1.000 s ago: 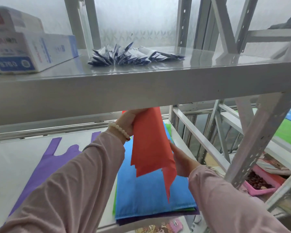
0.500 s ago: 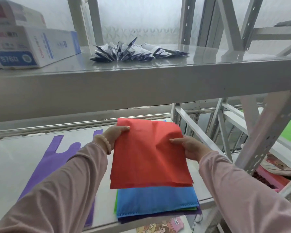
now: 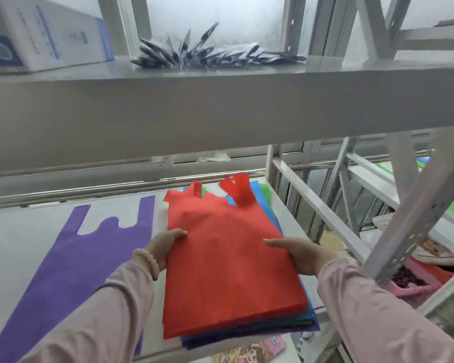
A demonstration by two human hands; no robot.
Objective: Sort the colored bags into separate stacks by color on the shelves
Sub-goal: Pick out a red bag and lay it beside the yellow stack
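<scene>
The left hand and right hand each pinch a side edge of the red bag, which lies spread over the mixed pile. Blue, green and what looks like purple edges peek out beneath it. A purple bag lies flat on the shelf to the left, apart from the pile.

One red bag tops the mixed stack at 6 o'clock; one purple bag lies alone at 8 o'clock. Two hands hold the red one: left hand, right hand. One white box sits at 10 o'clock.
</scene>
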